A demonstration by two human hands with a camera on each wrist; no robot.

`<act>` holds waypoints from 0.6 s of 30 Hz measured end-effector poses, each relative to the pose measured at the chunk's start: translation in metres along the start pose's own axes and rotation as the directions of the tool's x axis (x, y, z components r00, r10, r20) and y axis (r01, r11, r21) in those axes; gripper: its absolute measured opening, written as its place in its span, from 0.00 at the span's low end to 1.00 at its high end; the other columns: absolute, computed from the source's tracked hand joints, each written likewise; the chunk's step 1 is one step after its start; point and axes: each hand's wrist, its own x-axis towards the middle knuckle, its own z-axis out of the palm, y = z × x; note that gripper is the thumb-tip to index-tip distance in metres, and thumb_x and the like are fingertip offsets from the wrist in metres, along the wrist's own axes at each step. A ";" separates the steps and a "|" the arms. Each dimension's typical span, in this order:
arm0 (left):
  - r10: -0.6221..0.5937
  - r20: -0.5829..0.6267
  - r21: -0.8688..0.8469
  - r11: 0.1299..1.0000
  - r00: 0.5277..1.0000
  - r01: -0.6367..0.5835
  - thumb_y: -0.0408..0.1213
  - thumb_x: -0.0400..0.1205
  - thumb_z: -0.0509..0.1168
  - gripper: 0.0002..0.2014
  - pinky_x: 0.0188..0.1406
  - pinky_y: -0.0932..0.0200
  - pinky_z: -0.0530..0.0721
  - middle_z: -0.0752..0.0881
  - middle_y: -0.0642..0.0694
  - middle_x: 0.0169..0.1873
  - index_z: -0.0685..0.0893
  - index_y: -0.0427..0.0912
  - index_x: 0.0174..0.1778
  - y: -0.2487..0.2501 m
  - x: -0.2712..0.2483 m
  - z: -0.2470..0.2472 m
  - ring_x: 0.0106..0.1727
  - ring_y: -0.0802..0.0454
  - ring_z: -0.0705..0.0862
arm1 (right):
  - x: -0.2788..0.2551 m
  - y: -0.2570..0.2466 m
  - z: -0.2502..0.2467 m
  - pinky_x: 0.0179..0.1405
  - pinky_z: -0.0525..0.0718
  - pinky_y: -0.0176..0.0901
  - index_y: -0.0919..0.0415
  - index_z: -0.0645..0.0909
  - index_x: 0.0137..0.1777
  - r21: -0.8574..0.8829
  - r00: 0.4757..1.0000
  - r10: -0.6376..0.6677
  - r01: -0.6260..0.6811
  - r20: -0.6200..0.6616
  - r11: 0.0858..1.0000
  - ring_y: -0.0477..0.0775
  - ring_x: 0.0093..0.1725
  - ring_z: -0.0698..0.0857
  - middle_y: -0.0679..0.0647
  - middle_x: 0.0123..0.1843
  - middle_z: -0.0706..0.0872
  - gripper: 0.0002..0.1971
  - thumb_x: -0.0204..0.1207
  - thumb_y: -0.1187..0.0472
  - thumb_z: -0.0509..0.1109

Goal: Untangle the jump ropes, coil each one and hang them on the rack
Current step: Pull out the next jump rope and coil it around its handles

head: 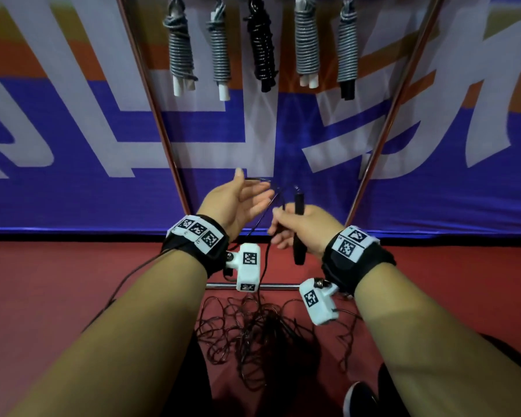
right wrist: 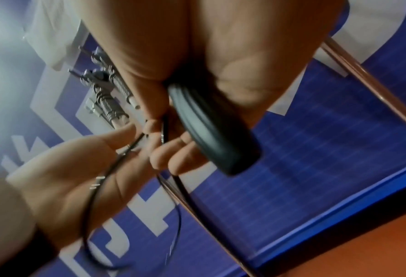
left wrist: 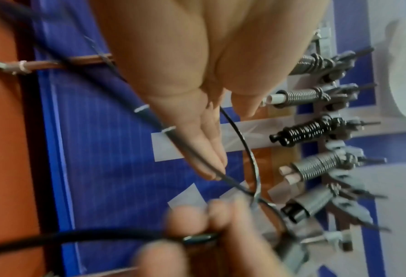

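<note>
No readable text; banner (head: 73,130) shows partial large white characters, illegible.

Place: indoor sports hall
Evidence: red court floor (head: 73,281), blue-and-white printed banner (head: 88,130), coiled jump ropes hung on a metal rack (head: 151,109)

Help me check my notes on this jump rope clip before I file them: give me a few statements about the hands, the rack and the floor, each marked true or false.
1. The right hand grips a black handle. True.
2. The left hand is clenched in a fist. False: its fingers are straight, with thin black rope running past them.
3. Five coiled ropes hang on the rack. True.
4. All the hanging coils are grey. False: the middle coil is black.
5. A tangle of rope lies on the red floor. True.
</note>
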 end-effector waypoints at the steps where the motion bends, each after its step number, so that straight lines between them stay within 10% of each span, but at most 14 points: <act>1: -0.044 -0.006 0.073 0.996 0.999 0.044 0.51 0.95 0.54 0.22 0.50 0.50 0.91 0.93 0.39 0.54 0.85 0.35 0.62 -0.001 0.000 0.001 0.51 0.44 0.93 | 0.000 -0.005 0.000 0.31 0.91 0.43 0.65 0.83 0.46 0.069 0.997 -0.042 0.046 -0.058 0.997 0.55 0.30 0.89 0.64 0.41 0.89 0.13 0.93 0.61 0.67; 7: -0.345 0.217 0.714 0.694 0.913 0.092 0.25 0.80 0.69 0.09 0.56 0.50 0.84 0.93 0.38 0.49 0.94 0.39 0.49 -0.038 -0.013 -0.004 0.54 0.44 0.87 | 0.001 -0.028 -0.007 0.33 0.94 0.48 0.65 0.82 0.46 0.354 0.953 -0.126 0.223 -0.277 0.908 0.57 0.32 0.91 0.64 0.42 0.89 0.13 0.92 0.61 0.69; 12: -0.384 0.088 0.864 0.488 0.919 0.121 0.35 0.79 0.77 0.18 0.48 0.56 0.83 0.90 0.49 0.63 0.86 0.56 0.64 -0.052 -0.014 -0.009 0.61 0.51 0.87 | 0.000 -0.033 -0.022 0.34 0.93 0.47 0.66 0.88 0.51 0.307 0.918 -0.106 0.235 -0.383 0.922 0.57 0.34 0.92 0.60 0.39 0.90 0.11 0.90 0.57 0.72; 18: -0.157 0.026 0.989 0.149 0.987 -0.003 0.57 0.75 0.79 0.48 0.65 0.53 0.80 0.80 0.45 0.75 0.65 0.44 0.87 -0.044 -0.011 0.003 0.71 0.44 0.82 | -0.002 -0.025 -0.029 0.27 0.88 0.46 0.59 0.93 0.60 0.158 0.921 -0.019 0.087 -0.389 0.984 0.52 0.24 0.80 0.60 0.34 0.88 0.11 0.83 0.54 0.81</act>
